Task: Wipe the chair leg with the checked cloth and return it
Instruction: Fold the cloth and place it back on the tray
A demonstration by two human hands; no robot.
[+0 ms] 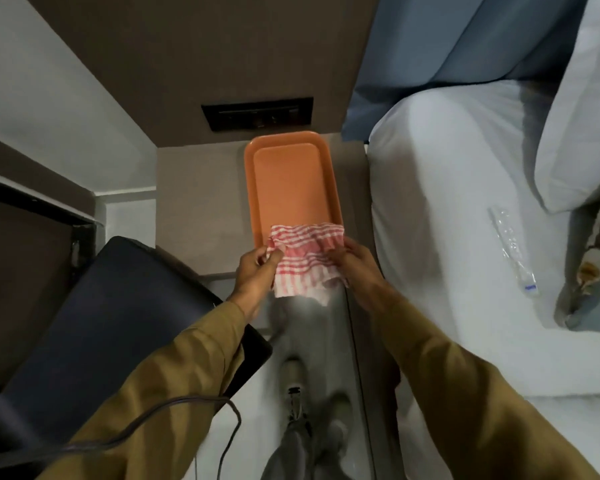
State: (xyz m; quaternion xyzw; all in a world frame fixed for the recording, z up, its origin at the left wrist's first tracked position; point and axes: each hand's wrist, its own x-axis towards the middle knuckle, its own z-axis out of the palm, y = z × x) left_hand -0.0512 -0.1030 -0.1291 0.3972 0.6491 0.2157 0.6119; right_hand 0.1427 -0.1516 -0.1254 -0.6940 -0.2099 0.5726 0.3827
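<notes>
A red-and-white checked cloth [303,258] hangs bunched between both my hands, its far edge lying over the near end of an orange tray [288,178] on a brown bedside table. My left hand [255,268] pinches the cloth's left side. My right hand [355,261] grips its right side. A dark chair [118,327] stands at my lower left, its seat in view and its legs hidden from this angle.
A bed with white sheets [447,254] and pillows fills the right side; a clear plastic packet [513,251] lies on it. A black switch panel [257,112] sits on the wall behind the tray. A dark cable [174,424] crosses my left sleeve. My feet stand on the pale floor.
</notes>
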